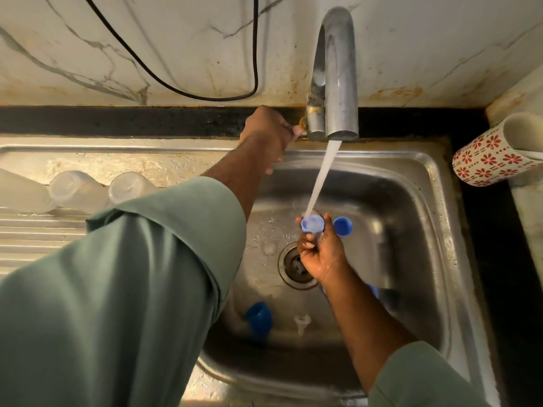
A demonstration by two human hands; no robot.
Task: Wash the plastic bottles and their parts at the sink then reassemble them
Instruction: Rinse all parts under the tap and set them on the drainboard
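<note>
I see my right hand over the drain of the sink, fingers curled round a pale blue cap that it holds open side up under the stream of water from the tap. My left hand reaches to the base of the tap, just left of it, and grips the small handle there between thumb and fingers. Behind the drain, just right of the held cap, a darker blue cap lies on the sink floor. In front of the drain lie another blue cap and a small white spout piece; a blue bit shows by my right forearm, too hidden to tell what it is. Left of the sink, three clear plastic bottles lie side by side on the draining board. Right of the sink a red-flowered mug lies tilted on the counter
</note>
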